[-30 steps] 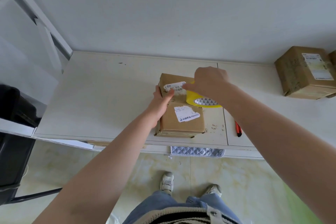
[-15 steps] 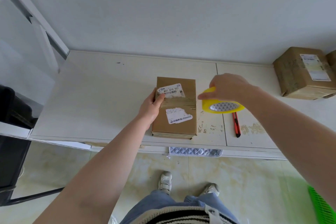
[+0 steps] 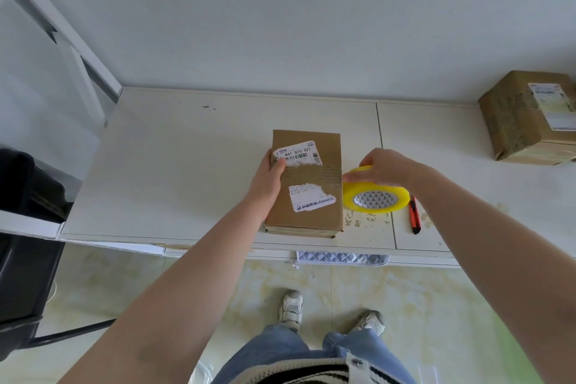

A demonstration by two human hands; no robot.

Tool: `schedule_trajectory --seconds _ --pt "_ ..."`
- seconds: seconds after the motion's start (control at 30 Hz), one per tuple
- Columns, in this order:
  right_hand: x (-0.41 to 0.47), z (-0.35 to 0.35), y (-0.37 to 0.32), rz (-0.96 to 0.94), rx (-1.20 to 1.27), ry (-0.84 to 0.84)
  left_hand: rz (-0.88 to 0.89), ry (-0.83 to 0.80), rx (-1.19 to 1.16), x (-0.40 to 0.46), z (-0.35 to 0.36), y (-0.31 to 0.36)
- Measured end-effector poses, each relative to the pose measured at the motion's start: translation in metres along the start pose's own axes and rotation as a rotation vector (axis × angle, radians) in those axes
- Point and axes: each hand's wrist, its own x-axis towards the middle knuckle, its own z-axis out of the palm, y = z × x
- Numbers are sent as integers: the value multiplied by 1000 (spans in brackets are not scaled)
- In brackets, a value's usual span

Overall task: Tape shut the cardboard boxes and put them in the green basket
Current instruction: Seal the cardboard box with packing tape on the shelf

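Note:
A flat cardboard box [image 3: 314, 193] with two torn white labels lies near the front edge of the white table [image 3: 174, 165]. My left hand [image 3: 268, 178] holds its left side, thumb on top by the upper label. My right hand [image 3: 385, 167] grips a yellow roll of clear tape [image 3: 375, 193] just off the box's right edge, a little above the table. A band of tape crosses the box's middle. A second, bigger cardboard box [image 3: 530, 117] stands at the far right. The green basket is out of view.
A red utility knife [image 3: 414, 215] lies on the table right of the tape roll. A quilted cloth [image 3: 341, 258] hangs under the table's front edge. A black object [image 3: 25, 243] stands at the left. My feet are on the pale floor below.
My right hand has drawn the tape roll from over the box's top to past its right edge. My left hand has stayed on the box's left side. The view shifted slightly.

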Motion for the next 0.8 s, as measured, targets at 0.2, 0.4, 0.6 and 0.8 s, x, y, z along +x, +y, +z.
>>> schedule_trajectory --seconds 0.2,0.4,0.6,0.8 --pt "2 2 -2 6 -5 18 -26 59 153 4 0 1" --pt "-12 11 2 -8 27 48 -12 85 372 -1 0 8" --pt "-22 15 1 15 31 108 101 222 948 -15 58 24" --pt "-32 6 19 -96 205 -56 37 177 997 -14 63 21"
